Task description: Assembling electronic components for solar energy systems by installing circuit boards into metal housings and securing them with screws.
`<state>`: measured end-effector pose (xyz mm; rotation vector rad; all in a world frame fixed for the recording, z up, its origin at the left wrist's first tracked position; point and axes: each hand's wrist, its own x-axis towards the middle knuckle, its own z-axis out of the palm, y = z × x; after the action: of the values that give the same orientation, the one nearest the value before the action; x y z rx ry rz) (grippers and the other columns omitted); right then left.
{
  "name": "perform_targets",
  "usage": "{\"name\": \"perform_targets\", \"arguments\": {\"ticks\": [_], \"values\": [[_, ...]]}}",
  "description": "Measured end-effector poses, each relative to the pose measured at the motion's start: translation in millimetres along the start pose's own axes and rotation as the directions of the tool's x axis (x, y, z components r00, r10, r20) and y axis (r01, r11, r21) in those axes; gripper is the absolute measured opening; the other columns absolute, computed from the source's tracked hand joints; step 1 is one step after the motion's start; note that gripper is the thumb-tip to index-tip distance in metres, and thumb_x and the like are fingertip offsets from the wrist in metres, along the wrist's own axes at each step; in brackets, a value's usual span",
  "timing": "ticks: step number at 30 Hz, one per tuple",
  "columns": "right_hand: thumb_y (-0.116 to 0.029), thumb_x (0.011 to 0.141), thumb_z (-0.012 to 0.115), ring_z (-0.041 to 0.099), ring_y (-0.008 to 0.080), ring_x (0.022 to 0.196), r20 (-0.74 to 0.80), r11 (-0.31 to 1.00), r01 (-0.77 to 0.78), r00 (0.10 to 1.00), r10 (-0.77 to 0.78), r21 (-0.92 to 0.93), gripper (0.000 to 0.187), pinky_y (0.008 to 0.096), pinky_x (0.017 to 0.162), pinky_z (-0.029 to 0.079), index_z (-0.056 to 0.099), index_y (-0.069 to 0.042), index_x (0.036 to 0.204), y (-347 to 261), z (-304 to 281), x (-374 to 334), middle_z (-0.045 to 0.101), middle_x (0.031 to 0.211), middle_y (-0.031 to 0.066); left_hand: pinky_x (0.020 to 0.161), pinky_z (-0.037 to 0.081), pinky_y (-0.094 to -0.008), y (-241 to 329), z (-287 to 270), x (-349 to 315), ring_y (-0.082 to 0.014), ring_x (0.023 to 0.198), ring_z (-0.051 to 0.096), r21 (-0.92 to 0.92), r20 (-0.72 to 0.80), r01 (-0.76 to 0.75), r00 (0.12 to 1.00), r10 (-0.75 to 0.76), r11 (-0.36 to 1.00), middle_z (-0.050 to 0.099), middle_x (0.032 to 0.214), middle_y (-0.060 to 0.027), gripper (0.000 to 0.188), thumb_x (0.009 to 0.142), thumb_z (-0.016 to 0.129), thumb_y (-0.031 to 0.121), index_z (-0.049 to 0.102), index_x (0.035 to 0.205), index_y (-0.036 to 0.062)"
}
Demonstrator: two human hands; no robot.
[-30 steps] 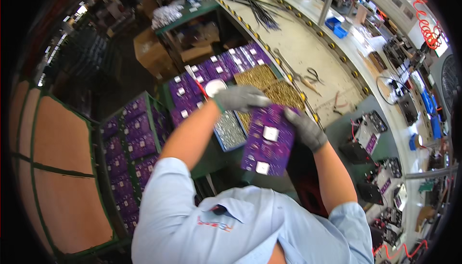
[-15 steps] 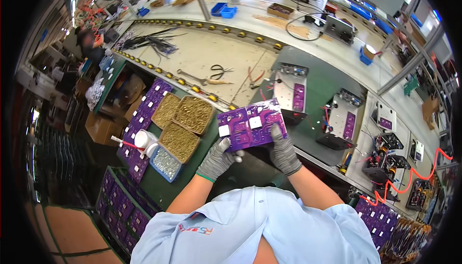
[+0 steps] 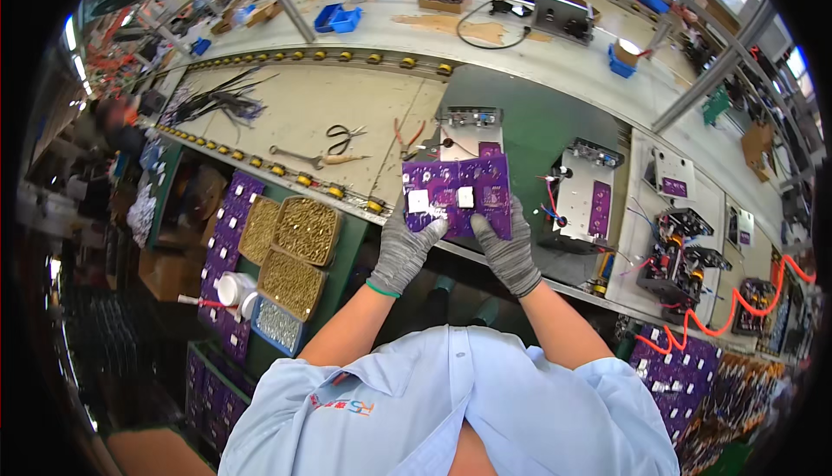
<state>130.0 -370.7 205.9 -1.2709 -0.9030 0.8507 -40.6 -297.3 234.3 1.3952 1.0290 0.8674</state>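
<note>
A purple circuit board panel [image 3: 444, 179] with white square parts is held up in front of me, between both gloved hands. My left hand [image 3: 404, 255] grips its lower left corner, thumb on the face toward me. At the lower right, my right hand [image 3: 510, 252] is closed on the same panel, its thumb also on the near face. Just beyond the panel stands a silver metal chassis [image 3: 469, 119], partly covered by it. To the right, a second chassis [image 3: 582, 192] carries a purple board and red wires on the green mat [image 3: 524, 120].
Left are bins of brass-coloured fasteners [image 3: 307, 231], a blue tray of silver ones [image 3: 279, 318], a white bottle [image 3: 232, 289] and more purple boards [image 3: 230, 226]. Scissors [image 3: 345, 138], a wrench [image 3: 295, 155] and pliers [image 3: 407, 136] lie beyond. An orange coiled hose [image 3: 737, 307] hangs at right.
The panel, held in both hands, has gone from tilted to nearly level and shifted slightly away from me. My view has turned, so the bench things appear further left.
</note>
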Motion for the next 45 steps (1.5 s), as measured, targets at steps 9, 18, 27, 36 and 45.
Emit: {"name": "perform_targets", "arguments": {"ticks": [9, 18, 27, 36, 45], "values": [[-0.016, 0.091, 0.071, 0.062, 0.0123, 0.085, -0.047, 0.891, 0.167, 0.978, -0.205, -0.423, 0.043, 0.0288, 0.077, 0.053, 0.049, -0.004, 0.126, -4.0, 3.5, 65.6, 0.064, 0.098, 0.0044, 0.072, 0.059, -0.0285, 3.2, -39.9, 82.1, -0.0165, 0.088, 0.067, -0.347, 0.536, 0.282, 0.842, -0.058, 0.894, 0.064, 0.11, -0.0115, 0.057, 0.093, 0.071, 0.031, 0.049, 0.133, -0.0037], [-0.027, 0.088, 0.078, 0.062, 0.0128, 0.094, -0.484, 0.984, -0.105, 0.875, 0.022, -0.144, 0.054, 0.0303, 0.085, 0.053, 0.051, -0.006, 0.13, -2.4, -48.1, 55.9, 0.065, 0.109, 0.0047, 0.08, 0.054, -0.0405, 31.5, -56.1, 162.2, -0.0299, 0.085, 0.069, 0.395, 0.741, -0.481, 0.67, 0.038, 0.783, 0.069, 0.086, -0.0157, 0.043, 0.074, 0.078, 0.03, 0.068, 0.105, 0.0029], [-0.017, 0.091, 0.074, 0.06, 0.0146, 0.102, -0.682, 0.997, -0.044, 0.731, -0.006, -0.057, 0.049, 0.0313, 0.092, 0.051, 0.053, -0.003, 0.133, -5.6, -66.1, -15.8, 0.062, 0.119, 0.0057, 0.085, 0.053, -0.0448, 1.2, 1.8, 182.3, -0.0353, 0.094, 0.065, 0.535, 0.845, -0.809, 0.504, -0.179, 0.245, 0.066, 0.096, -0.0193, 0.042, 0.075, 0.076, 0.028, 0.063, 0.106, 0.0029], [-0.018, 0.09, 0.074, 0.06, 0.0172, 0.101, -0.743, 0.997, -0.056, 0.669, -0.001, -0.052, 0.048, 0.0343, 0.091, 0.051, 0.053, -0.004, 0.131, -28.7, -49.5, -43.7, 0.062, 0.115, 0.0055, 0.09, 0.051, -0.0447, -51.0, 7.1, 189.1, -0.0329, 0.099, 0.063, 0.492, 0.843, -0.788, 0.537, 0.025, 0.37, 0.062, 0.104, -0.0158, 0.043, 0.079, 0.072, 0.027, 0.06, 0.114, 0.0055], [-0.021, 0.089, 0.074, 0.063, 0.0165, 0.096, -0.672, 0.997, -0.077, 0.738, 0.067, 0.015, 0.049, 0.0328, 0.078, 0.059, 0.053, -0.007, 0.131, -61.2, -90.2, -20.6, 0.061, 0.114, 0.0055, 0.091, 0.05, -0.0454, -86.4, -28.7, 168.1, -0.0337, 0.101, 0.062, 0.502, 0.66, -0.616, 0.726, 0.191, 0.607, 0.063, 0.108, -0.017, 0.042, 0.087, 0.068, 0.032, 0.059, 0.12, 0.0082]]}}
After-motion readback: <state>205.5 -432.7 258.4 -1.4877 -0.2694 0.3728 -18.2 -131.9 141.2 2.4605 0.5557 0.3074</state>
